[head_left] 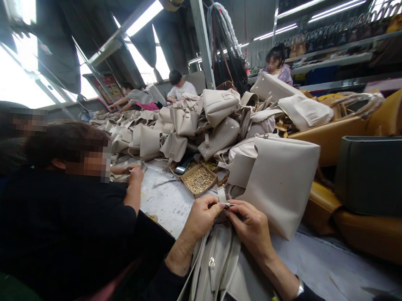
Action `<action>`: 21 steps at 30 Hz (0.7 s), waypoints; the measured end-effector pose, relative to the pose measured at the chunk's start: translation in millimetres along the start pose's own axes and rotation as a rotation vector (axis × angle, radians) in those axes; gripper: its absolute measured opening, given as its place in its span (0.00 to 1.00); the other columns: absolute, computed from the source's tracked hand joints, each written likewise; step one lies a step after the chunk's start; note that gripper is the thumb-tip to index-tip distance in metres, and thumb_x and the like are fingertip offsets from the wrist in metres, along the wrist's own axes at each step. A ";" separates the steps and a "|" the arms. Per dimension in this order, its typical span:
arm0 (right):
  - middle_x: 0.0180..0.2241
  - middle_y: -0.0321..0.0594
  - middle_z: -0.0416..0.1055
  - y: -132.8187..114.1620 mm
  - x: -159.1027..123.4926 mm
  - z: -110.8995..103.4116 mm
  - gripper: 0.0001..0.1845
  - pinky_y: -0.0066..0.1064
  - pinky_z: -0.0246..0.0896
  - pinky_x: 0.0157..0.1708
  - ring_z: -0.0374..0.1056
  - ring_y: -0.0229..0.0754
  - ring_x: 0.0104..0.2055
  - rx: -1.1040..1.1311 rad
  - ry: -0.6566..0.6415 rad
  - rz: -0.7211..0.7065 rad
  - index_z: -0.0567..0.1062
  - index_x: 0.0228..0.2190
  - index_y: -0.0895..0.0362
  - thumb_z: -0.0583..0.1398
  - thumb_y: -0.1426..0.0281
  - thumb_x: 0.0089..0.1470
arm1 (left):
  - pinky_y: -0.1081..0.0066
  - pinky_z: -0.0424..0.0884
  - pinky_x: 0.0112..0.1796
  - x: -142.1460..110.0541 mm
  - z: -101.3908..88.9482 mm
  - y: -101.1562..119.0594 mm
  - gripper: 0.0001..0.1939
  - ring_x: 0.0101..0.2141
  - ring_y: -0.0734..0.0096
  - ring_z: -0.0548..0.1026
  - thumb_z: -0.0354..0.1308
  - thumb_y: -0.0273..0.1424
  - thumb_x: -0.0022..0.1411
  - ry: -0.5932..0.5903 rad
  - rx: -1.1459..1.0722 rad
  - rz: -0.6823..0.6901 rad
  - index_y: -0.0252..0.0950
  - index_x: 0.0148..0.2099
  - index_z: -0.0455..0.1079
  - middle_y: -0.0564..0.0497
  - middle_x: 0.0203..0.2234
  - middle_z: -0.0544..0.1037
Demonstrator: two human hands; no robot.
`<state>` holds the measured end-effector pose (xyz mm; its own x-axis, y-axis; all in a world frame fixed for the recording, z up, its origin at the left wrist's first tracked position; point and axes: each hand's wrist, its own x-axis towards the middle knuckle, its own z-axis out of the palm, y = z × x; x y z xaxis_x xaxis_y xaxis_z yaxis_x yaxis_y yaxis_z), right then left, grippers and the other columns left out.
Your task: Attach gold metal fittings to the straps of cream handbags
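A light grey handbag (213, 258) lies against me, its opening and a zipped pocket with a metal zip pull (212, 262) facing up. Above it, my left hand (201, 215) pinches a narrow grey strap (222, 195) between thumb and fingers. Close beside it, my right hand (249, 221) is also closed at the strap's end, with thumb and fingertips pressed together. The small part between the fingertips is mostly hidden. Just beyond my hands stands another grey handbag (284, 180).
A cardboard box (198, 180) of small gold hardware stands on the white table (164, 194). A heap of grey bags (175, 125) runs along it. Brown bags (372, 229) and a dark bag (380, 176) are piled at right. A co-worker (63, 214) sits close at left; others work farther back.
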<state>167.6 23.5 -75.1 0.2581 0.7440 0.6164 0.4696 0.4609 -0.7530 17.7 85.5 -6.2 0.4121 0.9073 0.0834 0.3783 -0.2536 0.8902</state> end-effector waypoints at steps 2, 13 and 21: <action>0.42 0.41 0.80 -0.4 -1.0 0.6 0.04 0.37 0.72 0.45 0.77 0.46 0.43 -0.011 0.007 -0.014 0.78 0.34 0.53 0.64 0.74 0.61 | 0.72 0.60 0.31 0.0 -1.2 0.0 0.12 0.28 0.72 0.63 0.60 0.37 0.58 -0.014 -0.014 -0.006 0.35 0.27 0.70 0.55 0.23 0.66; 0.32 0.37 0.78 2.3 -3.1 3.8 0.07 0.32 0.66 0.30 0.76 0.45 0.30 -0.256 0.037 0.035 0.65 0.38 0.52 0.60 0.67 0.62 | 0.71 0.59 0.31 -1.0 -4.4 -1.7 0.13 0.28 0.72 0.64 0.62 0.37 0.58 -0.017 -0.037 -0.012 0.33 0.27 0.72 0.54 0.22 0.67; 0.33 0.38 0.76 -5.7 3.8 4.9 0.06 0.33 0.65 0.31 0.75 0.46 0.31 -0.314 0.002 0.008 0.64 0.38 0.52 0.57 0.71 0.59 | 0.71 0.65 0.33 -11.5 0.7 1.0 0.09 0.30 0.68 0.71 0.63 0.34 0.60 0.059 0.053 0.019 0.33 0.34 0.79 0.52 0.26 0.76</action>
<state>161.8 26.1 -69.7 0.2646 0.7457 0.6115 0.7055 0.2826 -0.6499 14.0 74.6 -6.6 0.3705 0.9200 0.1279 0.4149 -0.2871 0.8634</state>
